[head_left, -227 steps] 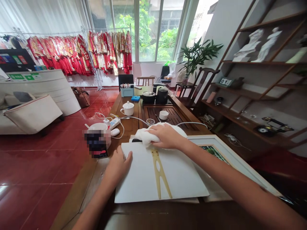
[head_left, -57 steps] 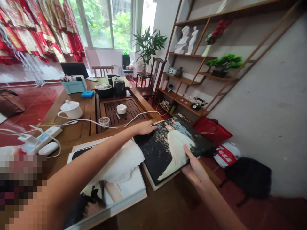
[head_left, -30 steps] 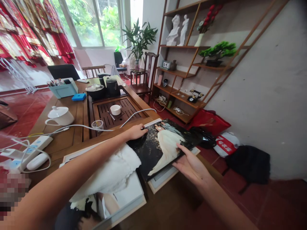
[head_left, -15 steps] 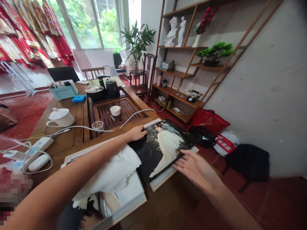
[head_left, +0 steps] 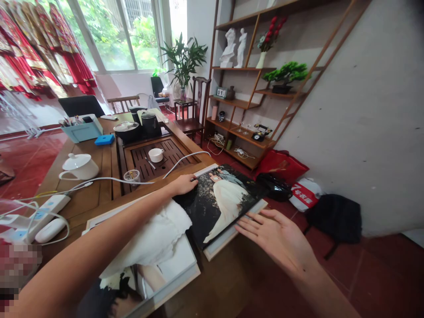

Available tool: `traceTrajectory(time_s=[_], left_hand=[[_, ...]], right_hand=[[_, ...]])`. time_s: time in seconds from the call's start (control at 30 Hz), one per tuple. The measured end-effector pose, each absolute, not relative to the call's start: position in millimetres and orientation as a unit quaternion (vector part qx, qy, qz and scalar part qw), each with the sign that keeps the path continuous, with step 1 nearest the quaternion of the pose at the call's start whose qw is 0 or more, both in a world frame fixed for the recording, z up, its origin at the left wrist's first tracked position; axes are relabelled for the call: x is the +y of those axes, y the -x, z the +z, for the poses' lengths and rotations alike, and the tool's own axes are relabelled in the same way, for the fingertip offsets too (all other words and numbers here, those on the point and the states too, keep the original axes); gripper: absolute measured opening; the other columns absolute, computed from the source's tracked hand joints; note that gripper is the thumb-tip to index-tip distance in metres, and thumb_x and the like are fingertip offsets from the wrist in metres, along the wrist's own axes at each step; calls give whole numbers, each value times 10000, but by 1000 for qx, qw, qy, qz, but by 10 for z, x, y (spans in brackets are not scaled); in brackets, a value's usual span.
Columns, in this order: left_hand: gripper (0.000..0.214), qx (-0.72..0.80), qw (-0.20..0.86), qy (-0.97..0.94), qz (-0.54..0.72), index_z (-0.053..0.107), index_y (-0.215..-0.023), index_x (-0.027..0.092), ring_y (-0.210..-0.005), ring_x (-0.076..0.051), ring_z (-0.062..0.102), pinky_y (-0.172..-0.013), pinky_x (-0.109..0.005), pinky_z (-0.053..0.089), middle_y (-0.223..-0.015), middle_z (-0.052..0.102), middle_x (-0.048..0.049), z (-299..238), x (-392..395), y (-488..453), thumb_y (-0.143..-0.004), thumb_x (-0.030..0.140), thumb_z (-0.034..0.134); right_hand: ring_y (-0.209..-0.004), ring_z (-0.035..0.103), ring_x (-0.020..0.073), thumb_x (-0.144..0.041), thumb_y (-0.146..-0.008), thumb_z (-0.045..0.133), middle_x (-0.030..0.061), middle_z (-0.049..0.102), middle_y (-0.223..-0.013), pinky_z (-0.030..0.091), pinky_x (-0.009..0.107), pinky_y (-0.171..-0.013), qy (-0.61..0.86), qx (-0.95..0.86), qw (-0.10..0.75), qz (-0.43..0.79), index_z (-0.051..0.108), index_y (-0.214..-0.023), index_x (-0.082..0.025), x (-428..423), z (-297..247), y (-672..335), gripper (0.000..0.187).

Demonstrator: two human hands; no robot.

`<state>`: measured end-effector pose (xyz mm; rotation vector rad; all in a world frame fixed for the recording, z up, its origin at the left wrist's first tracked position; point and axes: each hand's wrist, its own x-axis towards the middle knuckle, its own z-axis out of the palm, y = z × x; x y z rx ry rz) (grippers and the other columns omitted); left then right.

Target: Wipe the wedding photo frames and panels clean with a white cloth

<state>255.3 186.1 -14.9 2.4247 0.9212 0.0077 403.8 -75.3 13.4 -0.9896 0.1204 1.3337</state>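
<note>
Now the right hand [head_left: 274,234] has let go: its grip stands wide open, fingers spread just off the near edge of the mounted wedding photo [head_left: 220,203], which lies on a pale board [head_left: 228,238] at the wooden counter [head_left: 106,163]'s near side. The left hand [head_left: 181,184] rests on the photo's far edge; whether it grips, I cannot tell.

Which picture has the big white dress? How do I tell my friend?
Find the long wooden table, then its near edge. A dark photo panel lies there, showing a couple, one in a big white gown. The picture beside it sits under a white cloth; this one has a left hand on its top edge.
</note>
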Motion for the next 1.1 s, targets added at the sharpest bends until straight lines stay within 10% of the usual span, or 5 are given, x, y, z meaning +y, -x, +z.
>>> traceTrajectory(time_s=[1.1], left_hand=[[350, 370, 235, -898, 22, 566, -1237, 168, -1049, -236, 616, -878, -447, 528, -1239, 587, -96, -177, 1687, -2648, -943, 355, 598]], right_hand=[[-952, 670, 272, -113, -769, 546, 168, 619, -1014, 573, 438, -877, 512, 57, 621, 591, 495, -1159, -73, -688, 303, -4043, 395]])
